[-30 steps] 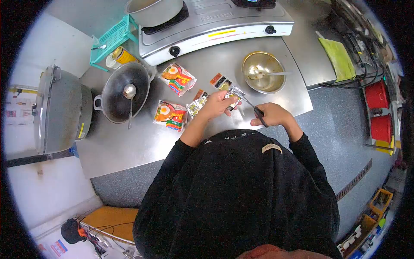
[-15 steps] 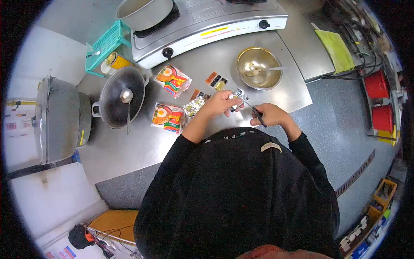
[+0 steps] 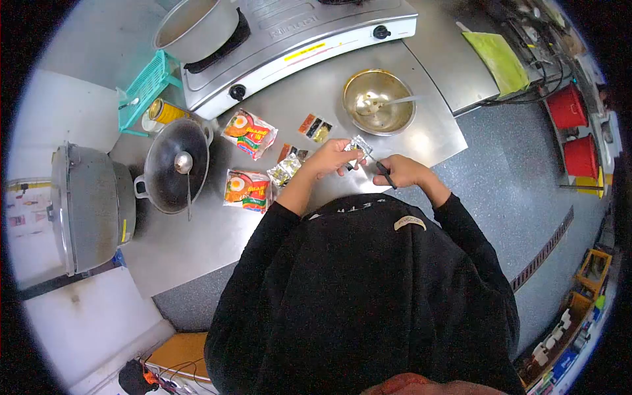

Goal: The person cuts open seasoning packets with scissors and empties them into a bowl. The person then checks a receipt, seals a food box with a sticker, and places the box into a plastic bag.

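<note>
My left hand (image 3: 334,158) pinches a small silver sachet (image 3: 357,146) above the steel table's front part. In my right hand (image 3: 403,172) are black-handled scissors (image 3: 384,173), their blades pointing at the sachet. Just left of my left hand lies another silver sachet (image 3: 284,170). A flat seasoning packet (image 3: 316,128) with several coloured sections rests beyond that hand. Two red and white noodle packs (image 3: 249,134) (image 3: 247,190) lie further left. Behind my hands, a steel bowl (image 3: 379,124) holds a spoon (image 3: 397,101).
A wok (image 3: 164,187) with a ladle (image 3: 184,162) stands left, beside a large grey pot (image 3: 97,220). Across the back is a gas stove (image 3: 296,49) bearing a pot (image 3: 209,41). A green cloth (image 3: 498,63) lies at right, and a teal rack (image 3: 146,89) stands back left.
The view has shifted and turned, so the tabletop objects appear further left. My right hand's scissors are turned more steeply, their handles tighter together. My left hand still holds the sachet.
</note>
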The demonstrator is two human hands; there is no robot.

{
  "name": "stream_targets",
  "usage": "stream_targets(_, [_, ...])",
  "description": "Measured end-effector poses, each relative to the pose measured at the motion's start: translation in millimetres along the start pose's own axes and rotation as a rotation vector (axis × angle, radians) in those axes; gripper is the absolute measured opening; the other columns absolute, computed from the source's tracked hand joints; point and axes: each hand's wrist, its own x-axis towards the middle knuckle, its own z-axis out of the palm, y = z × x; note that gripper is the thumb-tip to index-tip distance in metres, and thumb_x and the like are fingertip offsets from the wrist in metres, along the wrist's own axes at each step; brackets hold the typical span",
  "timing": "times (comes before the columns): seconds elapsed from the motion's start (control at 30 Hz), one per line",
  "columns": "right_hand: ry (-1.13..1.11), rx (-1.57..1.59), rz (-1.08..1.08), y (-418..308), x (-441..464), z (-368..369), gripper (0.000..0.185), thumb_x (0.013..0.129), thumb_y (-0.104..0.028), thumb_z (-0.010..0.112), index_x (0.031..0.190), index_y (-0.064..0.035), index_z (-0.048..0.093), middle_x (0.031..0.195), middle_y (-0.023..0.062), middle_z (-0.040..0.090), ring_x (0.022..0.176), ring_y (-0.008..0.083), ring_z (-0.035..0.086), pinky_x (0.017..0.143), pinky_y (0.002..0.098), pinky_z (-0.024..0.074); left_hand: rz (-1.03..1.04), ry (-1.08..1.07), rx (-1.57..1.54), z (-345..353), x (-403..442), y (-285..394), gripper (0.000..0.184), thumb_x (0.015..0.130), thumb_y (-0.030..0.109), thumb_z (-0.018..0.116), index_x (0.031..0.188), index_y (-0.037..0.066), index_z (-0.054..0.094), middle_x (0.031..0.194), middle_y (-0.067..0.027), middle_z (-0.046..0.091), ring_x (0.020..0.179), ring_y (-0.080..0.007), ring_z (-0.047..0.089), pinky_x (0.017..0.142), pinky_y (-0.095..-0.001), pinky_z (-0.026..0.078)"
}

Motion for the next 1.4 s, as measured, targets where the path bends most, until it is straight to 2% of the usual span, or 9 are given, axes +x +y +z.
stream_targets(0.3, [0.014, 0.065, -0.042, 31, 20, 12, 0.052, 0.071, -0.053, 0.056, 0.075, -0.0019, 0.061, 0.064, 0.0139, 0.058, 0.061, 0.0223, 0.055, 0.058, 0.0342, 0.0423, -0.048, -0.028, 0.063, 1, 16, -13, 0.025, 0.080, 0.030, 0.058, 0.091, 0.008, 0.059, 0.081, -0.0002, 0.062, 0.061, -0.0050, 0.052, 0.041, -0.0185, 0.036])
stream_targets(0.4, [-0.048, 0.024, -0.014, 33, 28, 9, 0.042, 0.076, -0.044, 0.057, 0.077, -0.0025, 0.059, 0.063, 0.0077, 0.056, 0.061, 0.0158, 0.051, 0.059, 0.0312, 0.0416, -0.061, -0.011, 0.043, -3, 22, -19, 0.025, 0.079, 0.030, 0.058, 0.089, 0.008, 0.059, 0.080, 0.0000, 0.062, 0.061, -0.0047, 0.052, 0.041, -0.0178, 0.035])
stream_targets(0.8, [-0.094, -0.083, 0.072, 27, 58, 8, 0.053, 0.072, -0.056, 0.056, 0.084, -0.0045, 0.061, 0.071, 0.0097, 0.060, 0.068, 0.0194, 0.057, 0.062, 0.0321, 0.0442, -0.132, -0.001, 0.063, -16, 38, -42, 0.021, 0.079, 0.028, 0.058, 0.085, 0.009, 0.057, 0.080, 0.0005, 0.060, 0.065, -0.0079, 0.052, 0.045, -0.0210, 0.037])
stream_targets(0.87, [-0.238, -0.091, 0.237, 10, 53, -3, 0.051, 0.069, -0.057, 0.059, 0.080, -0.0076, 0.063, 0.066, 0.0085, 0.060, 0.064, 0.0207, 0.059, 0.060, 0.0335, 0.0454, -0.151, 0.011, 0.028, -14, 32, -40, 0.026, 0.077, 0.034, 0.059, 0.085, 0.010, 0.059, 0.081, 0.0013, 0.061, 0.068, -0.0078, 0.052, 0.049, -0.0230, 0.038])
stream_targets(0.97, [-0.113, -0.363, 0.355, -13, 40, -4, 0.047, 0.064, -0.056, 0.062, 0.076, -0.0101, 0.064, 0.059, 0.0080, 0.060, 0.058, 0.0232, 0.060, 0.057, 0.0342, 0.0466, -0.110, 0.021, 0.086, -19, 18, -35, 0.028, 0.078, 0.035, 0.058, 0.089, 0.009, 0.058, 0.084, -0.0001, 0.061, 0.070, -0.0085, 0.053, 0.052, -0.0242, 0.041])
stream_targets(1.0, [0.178, -0.564, 0.212, -5, 38, 10, 0.033, 0.066, -0.044, 0.064, 0.073, -0.0118, 0.065, 0.061, 0.0090, 0.061, 0.057, 0.0257, 0.061, 0.055, 0.0346, 0.0476, -0.140, 0.048, 0.068, -22, 13, -37, 0.029, 0.079, 0.033, 0.056, 0.094, 0.008, 0.056, 0.086, -0.0015, 0.061, 0.071, -0.0098, 0.054, 0.053, -0.0243, 0.044])
stream_targets(1.13, [0.186, -0.481, 0.431, -24, 31, 16, 0.020, 0.075, -0.014, 0.049, 0.079, -0.0017, 0.065, 0.080, 0.0151, 0.063, 0.076, 0.0287, 0.062, 0.063, 0.0379, 0.0506, -0.059, 0.139, -0.161, -37, -4, -41, 0.027, 0.085, 0.025, 0.048, 0.103, 0.006, 0.051, 0.092, -0.0080, 0.061, 0.080, -0.0155, 0.059, 0.057, -0.0263, 0.049])
stream_targets(1.27, [0.341, -0.500, 0.419, -3, 41, 36, 0.023, 0.077, -0.013, 0.044, 0.078, -0.0011, 0.064, 0.079, 0.0160, 0.062, 0.075, 0.0289, 0.062, 0.063, 0.0388, 0.0503, 0.057, 0.186, -0.500, -30, -18, -9, 0.031, 0.086, 0.028, 0.043, 0.105, 0.004, 0.049, 0.096, -0.0077, 0.060, 0.079, -0.0122, 0.057, 0.057, -0.0256, 0.049])
stream_targets(1.4, [0.359, -0.525, 0.254, -18, 25, 18, 0.019, 0.075, -0.014, 0.046, 0.073, -0.0045, 0.062, 0.076, 0.0150, 0.062, 0.070, 0.0307, 0.062, 0.060, 0.0396, 0.0496, 0.188, 0.199, -0.579, -24, -17, 14, 0.028, 0.084, 0.014, 0.043, 0.108, 0.001, 0.044, 0.098, -0.0144, 0.057, 0.088, -0.0196, 0.059, 0.061, -0.0286, 0.052])
